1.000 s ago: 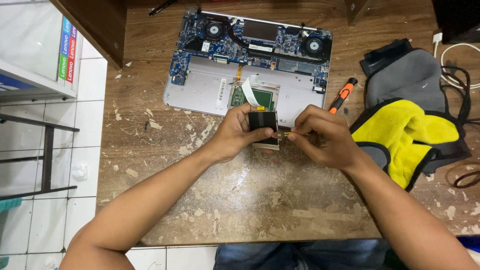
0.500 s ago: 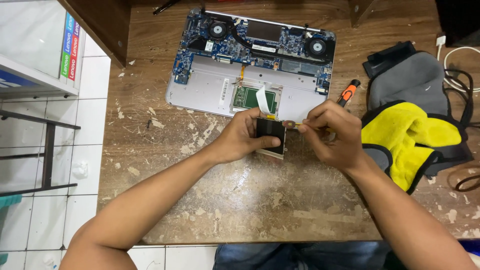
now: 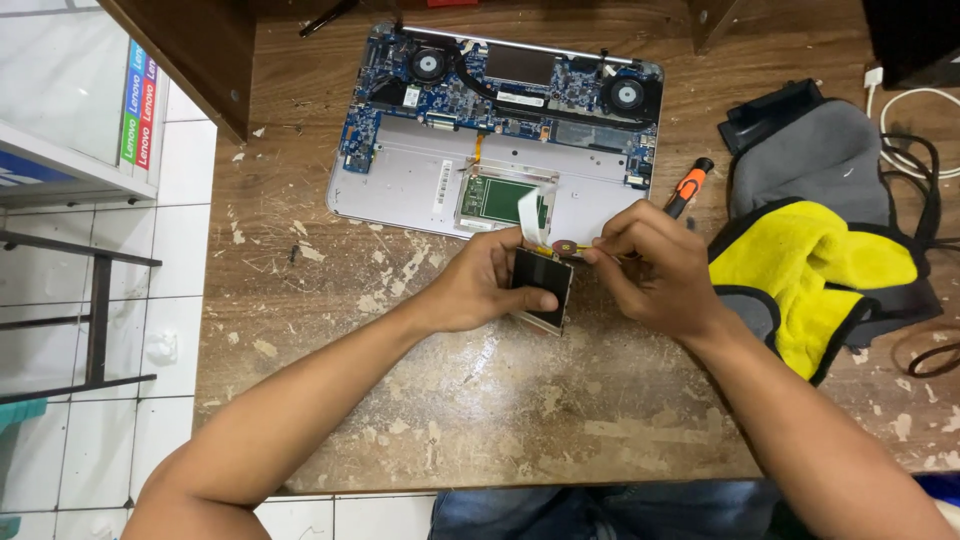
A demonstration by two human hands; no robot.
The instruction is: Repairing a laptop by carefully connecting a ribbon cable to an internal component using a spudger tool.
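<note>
Head view: scarred wooden table (image 3: 480,400), white tiled floor (image 3: 150,300) alongside.

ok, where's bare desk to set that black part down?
Bare wood lies along the near edge of the desk, below both hands, and left of the opened laptop. It is crowded on the right: yellow cloth, grey pouch, cables. The left hand and right hand hold the black part.

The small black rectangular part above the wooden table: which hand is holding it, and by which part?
The left hand grips the small black rectangular part by its long edges; the right hand pinches at its top corner.
</note>
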